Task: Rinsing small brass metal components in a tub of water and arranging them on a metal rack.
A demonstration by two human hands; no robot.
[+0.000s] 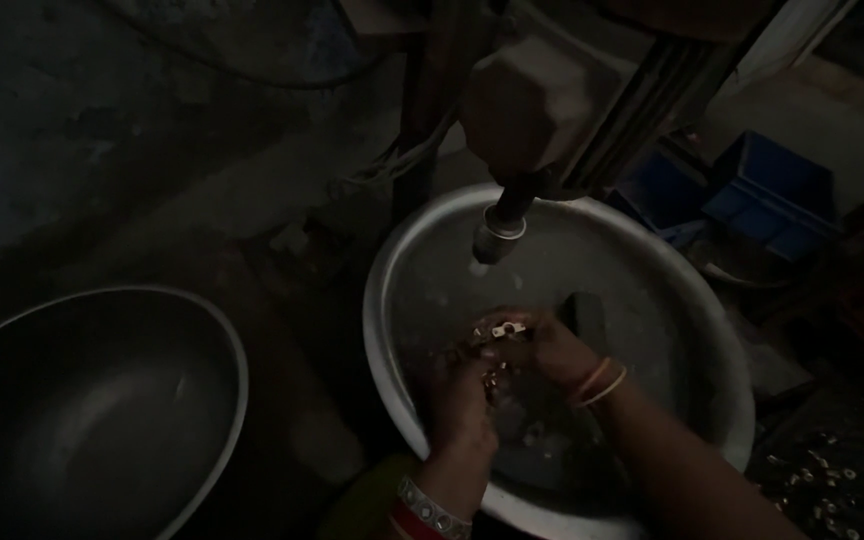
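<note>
A large round metal basin (407,250) sits under a machine spindle (498,236) that points down into it. Both my hands are inside the basin, close together. My right hand (542,345) holds a small brass-coloured metal part (504,328) at its fingertips. My left hand (462,395) is just below it, curled around more small brass parts (492,380). Bangles circle both wrists. A dark block (584,315) stands in the basin just behind my right hand. The scene is very dim.
A second, wider metal basin (202,330) lies at the lower left. Blue plastic bins (752,195) stand at the upper right. Several small brass pieces (822,480) are scattered on the surface at the lower right. The machine body (532,100) hangs overhead.
</note>
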